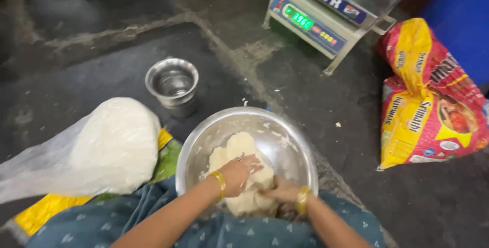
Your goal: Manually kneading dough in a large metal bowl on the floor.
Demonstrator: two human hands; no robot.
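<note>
While both forearms are stretched out over a lap covered in blue-grey patterned cloth (pixel 153 222), the hands are seen inside a wide steel bowl (pixel 290 141) set on the dark floor just in front of the knees. The left hand (pixel 239 172) is laid palm-down on top of a pale lump of dough (pixel 239 148), its fingers spread slightly apart and pressed flat against the surface; a gold bangle (pixel 220 183) is worn at that wrist and a ring is seen on one finger. The right hand (pixel 281 192) is pushed into the near side of the dough, its fingers curled and bunched together against the mass; whether any dough is clamped inside them cannot be told. A second gold bangle (pixel 302 199) is worn at the right wrist. The dough is held within the near half of the bowl, and smears of flour are left on the bowl's inner wall.

To the left, a clear plastic bag of white flour (pixel 114 148) is rested on a yellow-and-green sack. Beyond the bowl, a small steel cup (pixel 172 85) is stood upright. Farther off, a red-and-yellow printed bag (pixel 428 100) is lain at the right, and a digital weighing scale (pixel 321 21) with a lit green display is placed at the top.
</note>
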